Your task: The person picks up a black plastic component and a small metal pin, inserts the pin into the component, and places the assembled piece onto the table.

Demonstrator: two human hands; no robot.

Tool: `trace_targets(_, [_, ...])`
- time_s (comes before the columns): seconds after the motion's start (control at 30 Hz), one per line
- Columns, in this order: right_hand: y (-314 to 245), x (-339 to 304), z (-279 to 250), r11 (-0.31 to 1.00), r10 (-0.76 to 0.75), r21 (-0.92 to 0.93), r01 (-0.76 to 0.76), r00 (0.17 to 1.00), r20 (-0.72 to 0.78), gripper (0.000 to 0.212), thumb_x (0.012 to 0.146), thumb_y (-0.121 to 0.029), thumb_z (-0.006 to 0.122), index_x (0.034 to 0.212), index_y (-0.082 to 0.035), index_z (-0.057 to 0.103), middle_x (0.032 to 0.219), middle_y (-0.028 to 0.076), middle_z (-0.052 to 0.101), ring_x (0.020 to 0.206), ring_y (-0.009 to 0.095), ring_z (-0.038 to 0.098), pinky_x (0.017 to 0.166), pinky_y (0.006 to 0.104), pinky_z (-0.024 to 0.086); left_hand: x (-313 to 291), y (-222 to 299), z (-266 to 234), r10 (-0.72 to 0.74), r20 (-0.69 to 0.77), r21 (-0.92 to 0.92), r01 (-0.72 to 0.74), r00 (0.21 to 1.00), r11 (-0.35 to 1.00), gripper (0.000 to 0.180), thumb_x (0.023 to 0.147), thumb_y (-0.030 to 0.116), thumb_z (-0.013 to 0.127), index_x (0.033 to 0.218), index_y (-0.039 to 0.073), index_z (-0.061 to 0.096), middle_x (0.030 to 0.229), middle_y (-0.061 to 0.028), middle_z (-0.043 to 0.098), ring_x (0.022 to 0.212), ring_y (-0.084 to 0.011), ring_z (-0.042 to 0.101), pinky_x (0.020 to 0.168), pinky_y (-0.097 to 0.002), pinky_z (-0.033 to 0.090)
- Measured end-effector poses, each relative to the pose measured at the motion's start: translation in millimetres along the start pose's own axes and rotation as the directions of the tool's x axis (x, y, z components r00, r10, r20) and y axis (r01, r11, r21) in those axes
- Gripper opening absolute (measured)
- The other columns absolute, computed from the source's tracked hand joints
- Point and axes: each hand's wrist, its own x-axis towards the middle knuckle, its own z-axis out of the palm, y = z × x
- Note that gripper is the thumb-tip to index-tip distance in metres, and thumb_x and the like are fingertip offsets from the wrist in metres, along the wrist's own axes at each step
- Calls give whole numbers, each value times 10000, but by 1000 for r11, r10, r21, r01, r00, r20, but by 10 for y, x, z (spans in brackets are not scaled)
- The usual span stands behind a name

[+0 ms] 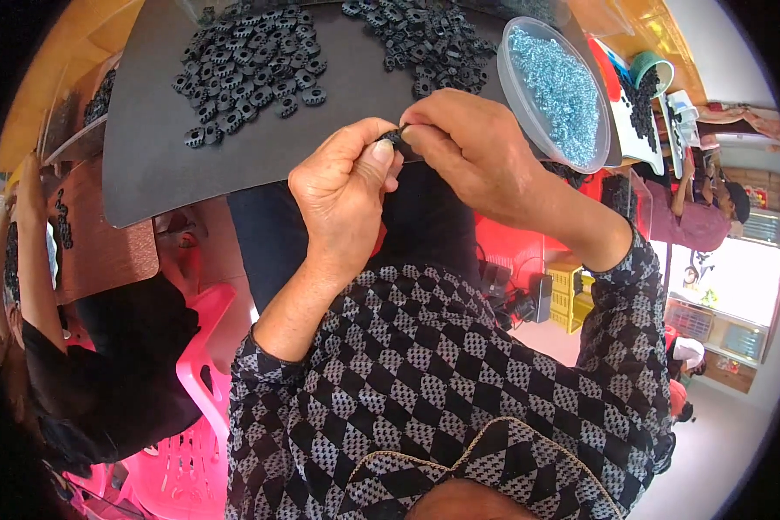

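Observation:
In front of my body, just past the near edge of the dark grey board (147, 173), my two hands meet. Between thumb and fingers, my left hand (338, 191) pinches a small black plastic clip piece (393, 137). My right hand (481, 156) is closed at the piece's right end, its fingertips pressed together there; what else they may hold is hidden. A loose pile of black toothed clip pieces (256, 65) lies on the board at the left. Another heap of black pieces (438, 48) is beyond my right hand.
A round clear tub (600, 143) of tiny shiny pale-blue pieces, seemingly springs, stands at the board's right. Beyond it are a white tray (641, 130) with black pieces and a green cup (659, 68). At left, a co-worker's arm (39, 251) is beside a brown table (113, 251) and pink chair (204, 347).

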Motion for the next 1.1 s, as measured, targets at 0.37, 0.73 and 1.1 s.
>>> trace_targets(0.37, [-72,30,122,960,-206,-220,173,968,-141,318,686,-43,654,958,57,525,834,161,539,755,316,515,647,385,452,136,234,-24,-330,-10,-435,293,944,851,103,863,-13,557,918,-67,625,784,-85,652,627,-91,573,555,-190,464])
trace_targets(0.73, [52,56,145,935,-282,-279,220,937,-207,389,633,-110,685,948,45,518,808,150,531,721,312,514,629,377,459,208,339,-103,-378,92,-449,377,921,810,136,866,42,556,881,-77,620,734,-89,646,592,-102,557,571,-221,452])
trace_targets(1.1, [67,66,140,944,-304,-201,262,929,-213,433,613,-81,717,978,45,521,806,142,532,691,298,511,584,369,442,134,273,-132,-347,136,-442,370,928,817,147,884,64,572,858,-68,631,712,-68,631,628,-98,563,615,-217,452])
